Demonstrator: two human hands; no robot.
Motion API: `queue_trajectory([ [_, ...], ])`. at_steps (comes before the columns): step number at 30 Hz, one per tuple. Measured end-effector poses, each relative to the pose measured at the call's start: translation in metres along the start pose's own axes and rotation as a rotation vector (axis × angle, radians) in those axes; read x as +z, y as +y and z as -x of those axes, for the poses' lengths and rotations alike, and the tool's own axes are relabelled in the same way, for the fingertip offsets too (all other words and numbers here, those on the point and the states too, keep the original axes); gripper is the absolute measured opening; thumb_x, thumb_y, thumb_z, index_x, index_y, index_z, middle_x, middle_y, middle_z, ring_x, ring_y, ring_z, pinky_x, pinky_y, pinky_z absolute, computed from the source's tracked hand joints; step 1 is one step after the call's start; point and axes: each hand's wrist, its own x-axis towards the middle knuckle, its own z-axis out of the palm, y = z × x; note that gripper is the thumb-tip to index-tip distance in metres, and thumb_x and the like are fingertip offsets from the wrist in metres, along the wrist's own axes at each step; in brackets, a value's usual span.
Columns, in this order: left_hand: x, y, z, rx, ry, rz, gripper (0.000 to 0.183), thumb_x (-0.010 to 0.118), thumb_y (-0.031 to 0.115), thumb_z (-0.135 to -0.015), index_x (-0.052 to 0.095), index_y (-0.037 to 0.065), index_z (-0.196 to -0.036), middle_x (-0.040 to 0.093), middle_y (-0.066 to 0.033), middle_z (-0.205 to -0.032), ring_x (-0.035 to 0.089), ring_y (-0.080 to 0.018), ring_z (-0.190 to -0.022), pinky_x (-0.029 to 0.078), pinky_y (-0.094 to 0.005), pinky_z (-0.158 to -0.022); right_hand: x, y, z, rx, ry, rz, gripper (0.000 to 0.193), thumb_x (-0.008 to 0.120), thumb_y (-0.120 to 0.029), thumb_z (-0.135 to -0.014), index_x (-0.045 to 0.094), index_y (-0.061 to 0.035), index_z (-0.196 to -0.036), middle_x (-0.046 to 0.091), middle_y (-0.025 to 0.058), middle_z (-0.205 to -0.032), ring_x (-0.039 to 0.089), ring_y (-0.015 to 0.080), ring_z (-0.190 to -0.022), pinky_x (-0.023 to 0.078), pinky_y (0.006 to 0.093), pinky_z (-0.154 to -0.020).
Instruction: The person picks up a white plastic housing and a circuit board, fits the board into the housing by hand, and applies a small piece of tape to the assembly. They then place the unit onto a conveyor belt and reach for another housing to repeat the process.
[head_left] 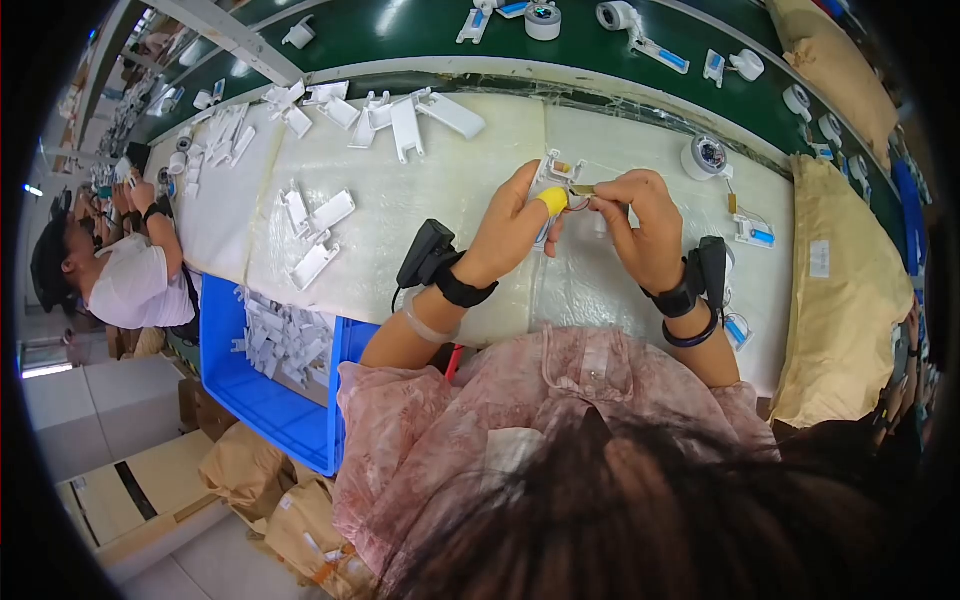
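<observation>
Right of the blue bin, above the pale worktop, left hand clasped a white housing; right hand pinched a small brownish piece just beside it. White brackets lay beyond the bin, a round unit well to its right.

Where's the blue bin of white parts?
In the head view, the blue bin is at the person's left, by the near edge of the worktable, beside the pink sleeve.
</observation>
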Motion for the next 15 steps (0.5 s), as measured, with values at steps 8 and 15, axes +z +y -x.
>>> queue_trajectory([
  [8, 0.012, -0.004, 0.004, 0.107, -0.027, 0.071, 0.043, 0.037, 0.003, -0.091, 0.042, 0.002, -0.134, 0.058, -0.0105, -0.096, 0.058, -0.0136, -0.072, 0.052, -0.0281, -0.056, 0.003, 0.0, 0.001, -0.093, 0.066, -0.043, 0.021, 0.072, 0.005, -0.075, 0.066, -0.0051, -0.093, 0.068, 0.0074, -0.088, 0.061, 0.0263, -0.08, 0.047, 0.0353, -0.076],
  [15, 0.017, -0.005, 0.005, 0.145, -0.068, -0.062, 0.046, 0.036, 0.0, -0.09, 0.041, 0.002, -0.135, 0.056, -0.0085, -0.094, 0.055, -0.0117, -0.074, 0.05, -0.0258, -0.059, 0.005, -0.002, 0.005, -0.09, 0.144, -0.055, 0.023, 0.074, 0.003, -0.072, 0.068, -0.007, -0.092, 0.066, 0.0059, -0.089, 0.06, 0.0253, -0.082, 0.046, 0.0349, -0.075],
])
